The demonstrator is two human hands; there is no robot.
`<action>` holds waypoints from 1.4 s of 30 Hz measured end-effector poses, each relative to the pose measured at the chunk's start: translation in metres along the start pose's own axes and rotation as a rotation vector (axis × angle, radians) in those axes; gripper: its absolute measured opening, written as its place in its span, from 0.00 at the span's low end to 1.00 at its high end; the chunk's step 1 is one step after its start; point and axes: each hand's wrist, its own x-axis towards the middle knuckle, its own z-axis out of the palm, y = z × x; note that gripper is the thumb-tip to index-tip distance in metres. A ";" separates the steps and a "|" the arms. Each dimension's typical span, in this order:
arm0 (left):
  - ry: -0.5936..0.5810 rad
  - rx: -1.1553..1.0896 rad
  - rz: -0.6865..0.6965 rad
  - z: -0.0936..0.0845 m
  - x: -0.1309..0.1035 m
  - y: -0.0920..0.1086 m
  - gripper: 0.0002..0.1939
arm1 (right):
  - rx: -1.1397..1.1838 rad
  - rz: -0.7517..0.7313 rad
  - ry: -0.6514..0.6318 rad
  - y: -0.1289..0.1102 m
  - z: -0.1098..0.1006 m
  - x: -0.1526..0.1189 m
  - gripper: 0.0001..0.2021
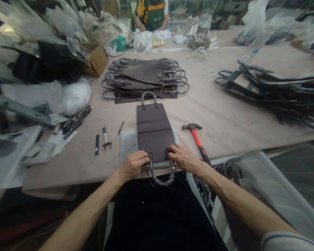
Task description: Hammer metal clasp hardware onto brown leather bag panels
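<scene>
1 brown bag panel [155,141] lay before us in the head view, at the middle of the worktop's [193,104] near edge, on a pale slab [128,144]. With our left hand [133,165] we pinched it beside the left foot of its lower handle [163,182]; with our right hand [183,157] we held it by the right foot, though how firmly we could not tell. That wrapped handle hung past the near edge, while the upper handle [149,94] pointed to the far edge, at the front of a brown stack [146,78].

We judged that the panel could slip towards us if our fingers loosened, since the overhanging handle would pull at it. Our hammer [197,137] lay to the right, its grip running to the near edge beside our right forearm [225,188]; a careless elbow could knock it down. Left of the slab, we saw a pronged tool [106,137] that could prick a reaching hand.
</scene>
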 end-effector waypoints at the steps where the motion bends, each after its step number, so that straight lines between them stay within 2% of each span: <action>1: 0.000 -0.020 0.014 0.000 -0.002 -0.001 0.16 | 0.009 -0.006 0.027 0.002 0.003 -0.003 0.05; 9: 0.027 0.055 0.013 0.006 -0.009 0.004 0.19 | 0.089 -0.073 0.371 0.000 0.038 -0.017 0.08; 13: 0.014 0.079 -0.012 0.006 -0.010 0.007 0.20 | 0.364 0.050 0.571 -0.005 0.042 -0.018 0.13; 16: 0.022 0.049 -0.101 0.006 -0.008 0.012 0.21 | 0.526 0.152 0.560 -0.013 0.038 -0.012 0.11; 20: 0.103 0.022 -0.262 0.000 -0.005 0.021 0.18 | 0.416 0.226 0.538 -0.025 0.036 0.002 0.14; 22: 0.155 0.071 -0.374 -0.008 -0.009 0.018 0.15 | 0.341 0.234 0.539 -0.028 0.041 0.007 0.15; 25: 0.207 0.232 -0.655 -0.035 -0.023 -0.005 0.13 | 0.285 0.208 0.574 -0.022 0.052 0.012 0.15; 29: 0.146 0.462 -1.348 -0.093 -0.045 -0.053 0.13 | 0.240 0.166 0.620 -0.013 0.060 0.017 0.15; 31: 0.074 0.489 -1.548 -0.118 -0.054 -0.077 0.13 | 0.217 0.160 0.635 -0.013 0.058 0.018 0.14; 33: 0.010 0.456 -1.614 -0.132 -0.059 -0.098 0.11 | 0.199 0.159 0.643 -0.014 0.056 0.019 0.14; 36: -0.093 0.399 -1.673 -0.133 -0.059 -0.118 0.10 | 0.191 0.167 0.640 -0.015 0.055 0.019 0.15; 42: -0.227 0.367 -1.703 -0.123 -0.046 -0.129 0.10 | 0.215 0.191 0.617 -0.014 0.059 0.019 0.15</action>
